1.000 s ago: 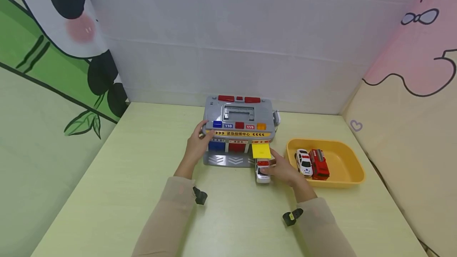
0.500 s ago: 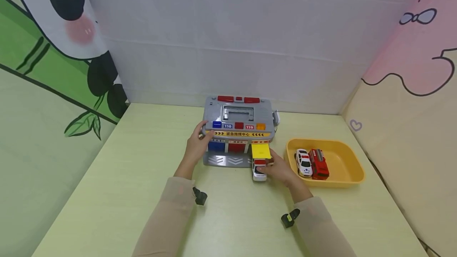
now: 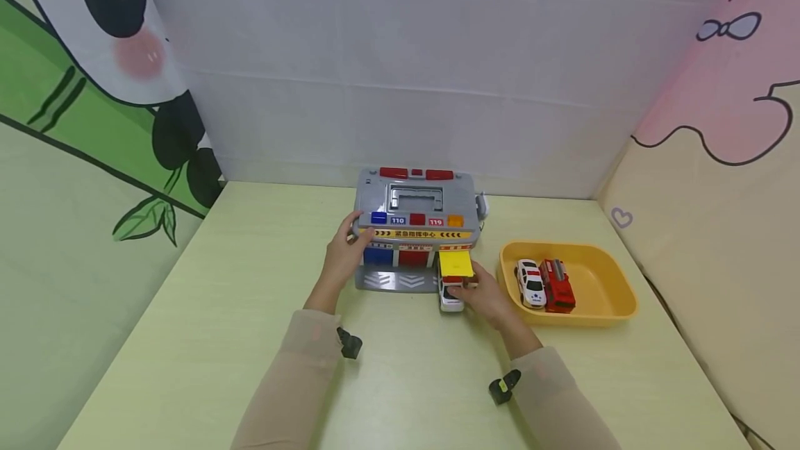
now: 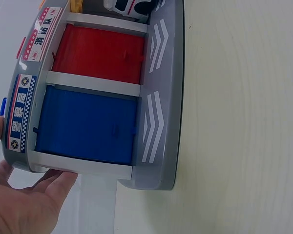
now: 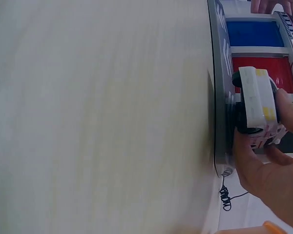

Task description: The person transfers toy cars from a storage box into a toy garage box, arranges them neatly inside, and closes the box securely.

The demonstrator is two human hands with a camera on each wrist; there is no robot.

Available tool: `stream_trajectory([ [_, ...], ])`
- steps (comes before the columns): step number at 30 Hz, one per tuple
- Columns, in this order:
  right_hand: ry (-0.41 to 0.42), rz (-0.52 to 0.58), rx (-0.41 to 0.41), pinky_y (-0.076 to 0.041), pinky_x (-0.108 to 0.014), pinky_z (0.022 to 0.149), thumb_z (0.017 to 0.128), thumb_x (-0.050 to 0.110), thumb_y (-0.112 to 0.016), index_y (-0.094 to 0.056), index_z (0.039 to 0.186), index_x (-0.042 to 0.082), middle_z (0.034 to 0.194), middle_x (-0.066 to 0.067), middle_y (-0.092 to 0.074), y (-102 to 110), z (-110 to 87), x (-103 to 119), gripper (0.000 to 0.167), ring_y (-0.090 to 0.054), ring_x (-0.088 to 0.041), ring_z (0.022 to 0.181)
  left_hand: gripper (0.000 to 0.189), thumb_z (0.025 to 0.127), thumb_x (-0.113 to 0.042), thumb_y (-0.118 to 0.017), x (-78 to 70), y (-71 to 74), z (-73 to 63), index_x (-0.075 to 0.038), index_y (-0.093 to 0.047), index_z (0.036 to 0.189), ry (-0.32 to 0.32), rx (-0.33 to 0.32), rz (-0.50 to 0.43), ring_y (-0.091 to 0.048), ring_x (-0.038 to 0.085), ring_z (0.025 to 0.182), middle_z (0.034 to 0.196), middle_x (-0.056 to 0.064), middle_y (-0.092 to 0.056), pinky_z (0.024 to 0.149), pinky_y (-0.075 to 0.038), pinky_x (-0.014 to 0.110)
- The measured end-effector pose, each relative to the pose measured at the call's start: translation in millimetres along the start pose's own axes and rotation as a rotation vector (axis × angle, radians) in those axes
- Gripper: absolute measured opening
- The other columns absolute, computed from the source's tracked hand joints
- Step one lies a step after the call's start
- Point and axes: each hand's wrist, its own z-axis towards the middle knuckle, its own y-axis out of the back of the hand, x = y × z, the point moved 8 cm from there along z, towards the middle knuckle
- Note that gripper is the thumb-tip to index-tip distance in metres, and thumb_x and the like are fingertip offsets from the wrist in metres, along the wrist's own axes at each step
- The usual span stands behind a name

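A grey toy garage (image 3: pixel 412 228) stands toward the back of the table, with a blue door (image 4: pixel 88 124), a red door (image 4: pixel 100 53) and a raised yellow door (image 3: pixel 455 263). My left hand (image 3: pixel 344 252) holds the garage's left end, thumb on top and fingers underneath its edge in the left wrist view. My right hand (image 3: pixel 490 296) grips a white toy ambulance (image 5: pixel 258 100) by its sides. The ambulance sits on the garage's front ramp (image 3: pixel 400 280), its front part under the yellow door in the head view.
A yellow tray (image 3: pixel 603 290) stands to the right, holding a white toy police car (image 3: pixel 531 285) and a red toy fire truck (image 3: pixel 558 287). A coiled black cord (image 5: pixel 225 197) hangs at the garage's right end. A white cloth wall (image 3: pixel 375 75) rises behind the table.
My right hand has moved the ambulance slightly left and forward, further under the yellow door. My left hand stays on the garage.
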Motion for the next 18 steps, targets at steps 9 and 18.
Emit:
stream_trajectory([
  [9, -0.038, 0.077, -0.024, -0.044, -0.049, 0.099, 0.087, 0.020, -0.076, -0.037, 0.146, 0.008, 0.137, -0.021, -0.047, 2.0, 3.6, -2.0, 0.072, -0.049, -0.035, 0.118, 0.060, 0.097, -0.045, -0.055, 0.5, 0.8, 1.0, -0.028, -0.033, 0.151, 0.004, -0.010, 0.014, -0.042, 0.040, 0.132, 0.145, 0.018, -0.043, 0.103, -0.039, 0.054],
  [18, -0.041, 0.112, -0.058, -0.050, -0.040, 0.090, 0.089, 0.022, -0.074, -0.037, 0.138, 0.000, 0.120, -0.021, -0.057, 6.1, 10.2, -3.4, 0.065, -0.057, -0.031, 0.102, 0.060, 0.097, -0.045, -0.055, 1.5, 0.1, 1.8, -0.028, -0.035, 0.150, 0.000, -0.015, 0.024, -0.042, 0.041, 0.131, 0.145, 0.019, -0.043, 0.102, -0.040, 0.054],
])
